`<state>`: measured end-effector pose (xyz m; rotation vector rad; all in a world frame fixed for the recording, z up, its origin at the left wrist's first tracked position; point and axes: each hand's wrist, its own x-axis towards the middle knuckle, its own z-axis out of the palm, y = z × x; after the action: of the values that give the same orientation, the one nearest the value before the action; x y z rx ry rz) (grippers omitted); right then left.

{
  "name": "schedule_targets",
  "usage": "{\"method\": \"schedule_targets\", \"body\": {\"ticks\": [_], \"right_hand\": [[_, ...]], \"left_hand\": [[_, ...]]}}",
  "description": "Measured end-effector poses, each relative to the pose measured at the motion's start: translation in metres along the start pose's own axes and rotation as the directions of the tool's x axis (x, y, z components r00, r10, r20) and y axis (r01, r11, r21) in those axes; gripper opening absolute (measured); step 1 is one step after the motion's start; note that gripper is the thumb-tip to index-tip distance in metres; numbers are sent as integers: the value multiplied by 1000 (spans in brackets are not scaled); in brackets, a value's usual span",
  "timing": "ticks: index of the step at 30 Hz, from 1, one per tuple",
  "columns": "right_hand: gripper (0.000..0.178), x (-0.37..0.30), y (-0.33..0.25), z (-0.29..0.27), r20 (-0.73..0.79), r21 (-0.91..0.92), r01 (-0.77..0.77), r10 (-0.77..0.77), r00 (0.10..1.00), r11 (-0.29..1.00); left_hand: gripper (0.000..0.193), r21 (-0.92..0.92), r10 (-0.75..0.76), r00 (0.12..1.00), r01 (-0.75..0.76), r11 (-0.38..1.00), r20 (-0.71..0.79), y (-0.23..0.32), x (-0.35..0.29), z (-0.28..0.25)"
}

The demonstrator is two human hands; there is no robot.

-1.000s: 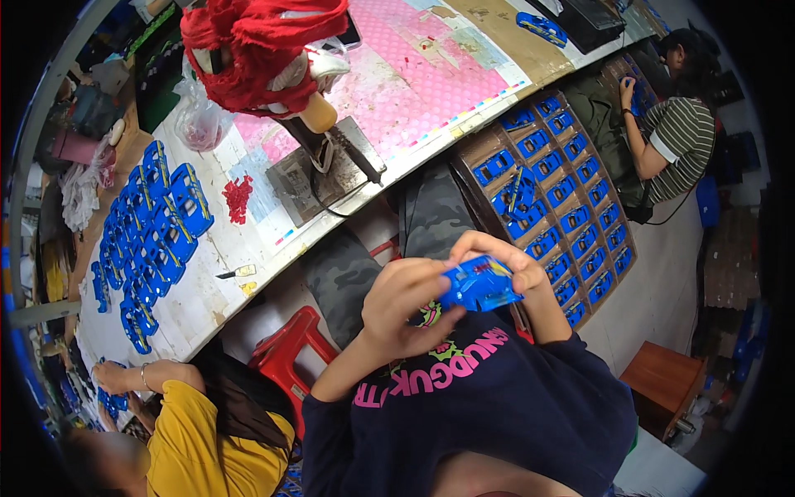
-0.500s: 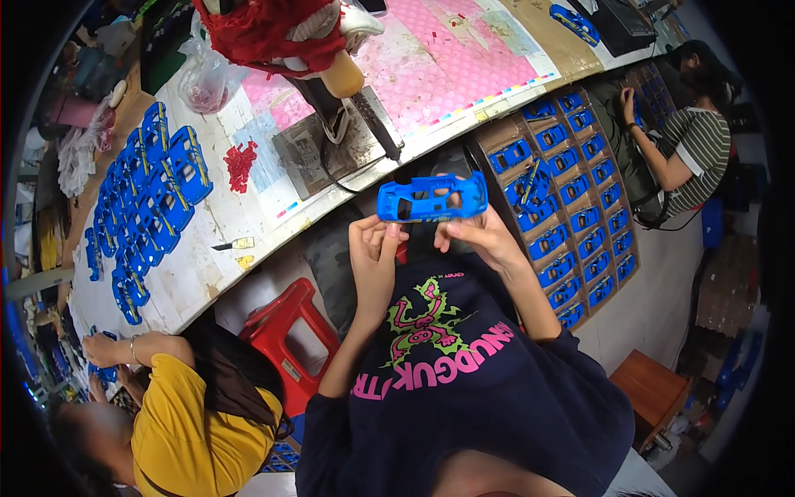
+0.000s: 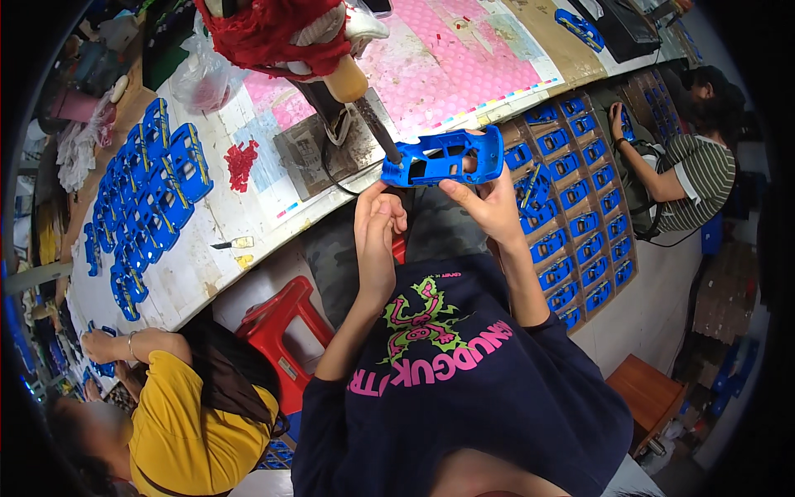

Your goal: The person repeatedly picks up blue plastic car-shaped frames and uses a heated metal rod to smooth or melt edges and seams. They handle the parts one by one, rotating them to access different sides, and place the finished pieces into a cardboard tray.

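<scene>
A blue plastic toy car body (image 3: 443, 168), its hollow inside facing up, is held over my lap at the table's edge. My right hand (image 3: 493, 203) is closed on its right end, thumb along the near side. My left hand (image 3: 379, 228) is below the left end, its index fingertip against the shell and its other fingers curled. The metal rod of a soldering iron (image 3: 379, 131) slants down to the left end of the car body and appears to touch it. The iron's light brown handle (image 3: 346, 80) is above, with red cloth wrapping (image 3: 273, 41) beside it.
Many blue car bodies (image 3: 149, 186) lie on the left of the table (image 3: 273, 228), beside small red pieces (image 3: 242, 166) and a knife (image 3: 233, 243). A divided cardboard tray (image 3: 571, 207) of car bodies is at right. People sit on both sides; a red stool (image 3: 286, 323) stands left.
The car body has moved up and right, tilting, and its left end has come under the iron's tip. My left hand has shifted from the near side to below that end.
</scene>
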<state>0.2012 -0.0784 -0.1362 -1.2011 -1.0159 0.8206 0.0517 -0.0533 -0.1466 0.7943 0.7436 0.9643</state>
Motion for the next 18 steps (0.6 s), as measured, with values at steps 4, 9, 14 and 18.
{"method": "schedule_targets", "body": {"ticks": [4,9,14,18], "right_hand": [[57,3,-11,2,30,-127,64,-60,998,990],[59,6,-23,7,78,-267,201,-186,979,943],[57,12,-31,6,167,-397,348,-306,937,849],[56,13,-32,6,162,-398,363,-324,932,843]], "left_hand": [[36,-90,21,999,-17,996,39,0,4,-1],[43,-105,46,998,-43,994,31,0,8,1],[45,-160,54,997,-45,986,54,1,12,3],[47,-180,60,996,-48,983,60,0,14,5]]}}
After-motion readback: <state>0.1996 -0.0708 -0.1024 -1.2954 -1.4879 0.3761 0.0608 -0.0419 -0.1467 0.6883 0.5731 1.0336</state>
